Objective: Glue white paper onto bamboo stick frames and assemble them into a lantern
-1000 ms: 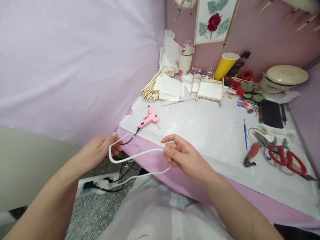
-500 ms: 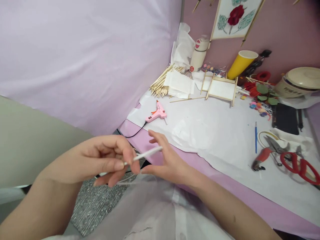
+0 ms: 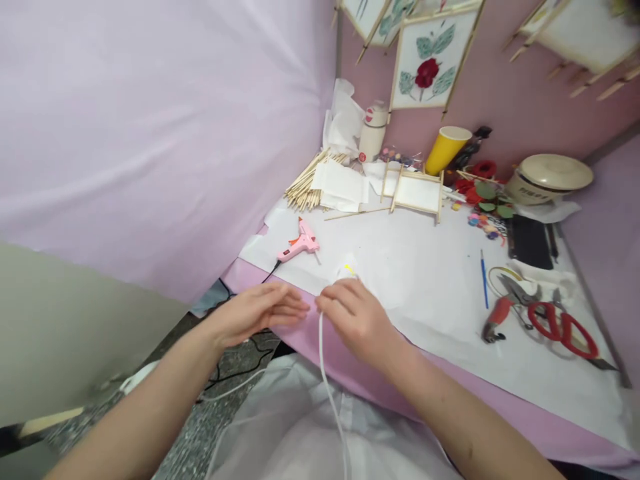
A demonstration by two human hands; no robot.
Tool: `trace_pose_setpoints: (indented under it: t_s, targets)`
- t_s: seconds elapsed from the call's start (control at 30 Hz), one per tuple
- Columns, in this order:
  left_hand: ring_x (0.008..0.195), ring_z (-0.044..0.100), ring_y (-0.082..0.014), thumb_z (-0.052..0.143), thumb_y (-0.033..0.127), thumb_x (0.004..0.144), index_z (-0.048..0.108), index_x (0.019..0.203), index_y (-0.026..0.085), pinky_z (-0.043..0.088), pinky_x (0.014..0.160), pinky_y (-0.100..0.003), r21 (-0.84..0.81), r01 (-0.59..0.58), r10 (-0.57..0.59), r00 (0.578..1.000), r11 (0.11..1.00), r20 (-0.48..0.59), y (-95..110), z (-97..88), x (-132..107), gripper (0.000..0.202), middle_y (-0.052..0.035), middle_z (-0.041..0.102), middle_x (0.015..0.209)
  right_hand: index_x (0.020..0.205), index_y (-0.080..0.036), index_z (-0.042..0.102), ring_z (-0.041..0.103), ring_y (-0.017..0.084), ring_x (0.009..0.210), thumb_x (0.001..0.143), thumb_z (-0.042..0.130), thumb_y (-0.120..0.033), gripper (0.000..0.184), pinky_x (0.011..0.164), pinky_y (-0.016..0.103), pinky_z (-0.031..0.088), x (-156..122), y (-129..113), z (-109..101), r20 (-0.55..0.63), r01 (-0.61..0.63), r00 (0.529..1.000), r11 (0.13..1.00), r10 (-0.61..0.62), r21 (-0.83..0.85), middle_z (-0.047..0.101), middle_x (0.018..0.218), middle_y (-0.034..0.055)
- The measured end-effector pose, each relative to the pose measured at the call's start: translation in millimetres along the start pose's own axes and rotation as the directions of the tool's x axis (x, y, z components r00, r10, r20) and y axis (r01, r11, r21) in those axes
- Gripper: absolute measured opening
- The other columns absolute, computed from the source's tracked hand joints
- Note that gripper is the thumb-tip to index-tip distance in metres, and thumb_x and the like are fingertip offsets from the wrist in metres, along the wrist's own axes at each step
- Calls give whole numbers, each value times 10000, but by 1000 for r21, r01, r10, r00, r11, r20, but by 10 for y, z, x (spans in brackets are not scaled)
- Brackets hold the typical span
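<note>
One white cord (image 3: 321,347) hanging over the lap | right hand (image 3: 357,320) — grip pinched closed on cord | left hand (image 3: 263,311) just beside — grip half uncurled, empty | surface (image 3: 425,267) beyond

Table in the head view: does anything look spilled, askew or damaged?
Nothing looks plainly spilled or broken. It is only mildly untidy: one stick lies apart from the bundle, and the white cover is wrinkled with an uneven front edge, so pink cloth shows beyond it.

Open paper (image 3: 425,280) ahead, glue gun (image 3: 303,243) left, scissors (image 3: 561,327) right (white cord (image 3: 325,383) nearest)
</note>
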State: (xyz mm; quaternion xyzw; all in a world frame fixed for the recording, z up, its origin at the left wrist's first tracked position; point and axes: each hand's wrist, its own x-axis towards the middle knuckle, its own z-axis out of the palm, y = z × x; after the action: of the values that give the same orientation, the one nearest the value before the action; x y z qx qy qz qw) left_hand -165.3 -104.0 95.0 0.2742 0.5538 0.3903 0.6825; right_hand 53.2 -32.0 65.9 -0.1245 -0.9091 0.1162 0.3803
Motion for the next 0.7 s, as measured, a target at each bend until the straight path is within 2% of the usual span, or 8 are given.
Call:
trace_pose_setpoints:
  t_s: [0.07, 0.17, 0.3, 0.47, 0.53, 0.6, 0.67, 0.7]
  targets:
    - [983, 688, -214, 691, 529, 815, 657, 1086, 152, 529, 878, -314, -82, 30, -27, 999, 996, 33, -23, 165, 369, 465, -133, 721, 1069, 847, -126, 644, 512, 192, 816, 960, 442, -76, 236, 735, 326, 450, -41, -49, 53, 89, 126, 989, 989, -119, -73, 633, 819, 88]
    - [915, 698, -212, 747, 477, 779, 645, 1118, 131, 521, 846, -317, -49, 105, -94, 978, 993, 184, 46, 420, 687, 495, -138, 723, 1033, 786, -138, 627, 501, 198, 779, 949, 458, -89, 240, 683, 337, 418, -130, -94, 203, 225, 190, 962, 969, -152, -157, 588, 753, 67]
    - [830, 679, -166, 854, 295, 667, 654, 1103, 134, 490, 788, -281, 78, 100, -117, 956, 992, 269, 216, 668, 822, 506, -108, 726, 976, 846, -133, 648, 508, 230, 804, 941, 465, -102, 209, 715, 391, 410, -213, -41, 230, 330, 138, 942, 963, -56, -231, 600, 780, 84]
    - [618, 530, -74, 862, 233, 601, 719, 964, 138, 384, 578, -207, 240, -1, -70, 955, 971, 287, 285, 893, 935, 401, -3, 646, 761, 835, -134, 653, 529, 228, 781, 929, 512, -118, 170, 648, 364, 424, -230, 28, 166, 433, 139, 900, 975, -50, -176, 604, 731, 63]
    - [590, 478, -74, 836, 279, 635, 738, 925, 142, 347, 536, -211, 312, -56, -42, 954, 948, 298, 300, 946, 965, 336, 1, 615, 717, 868, -121, 659, 554, 229, 821, 944, 499, -121, 177, 654, 360, 455, -229, 29, 152, 411, 110, 911, 980, -32, -167, 645, 815, 78]
    - [550, 419, -73, 783, 342, 706, 740, 961, 153, 314, 504, -214, 343, -130, 33, 961, 930, 274, 352, 944, 969, 320, 22, 550, 640, 989, -109, 664, 571, 243, 982, 973, 459, -129, 206, 758, 371, 503, -237, 37, 79, 324, 82, 946, 986, -32, -144, 672, 1049, 115]
    - [518, 366, -73, 714, 389, 785, 717, 1063, 182, 289, 483, -213, 357, -232, 166, 964, 905, 206, 455, 876, 930, 347, 49, 470, 582, 1138, -127, 638, 521, 242, 1177, 997, 430, -145, 251, 914, 368, 505, -261, 64, -105, 197, 40, 980, 995, -20, -97, 610, 1278, 121]
    - [523, 368, -77, 691, 398, 810, 705, 1097, 200, 294, 483, -212, 380, -291, 251, 956, 878, 152, 520, 822, 884, 349, 49, 466, 587, 1184, -142, 621, 509, 228, 1213, 1001, 426, -146, 268, 963, 363, 495, -282, 81, -248, 136, -1, 991, 997, 12, -83, 596, 1308, 121]
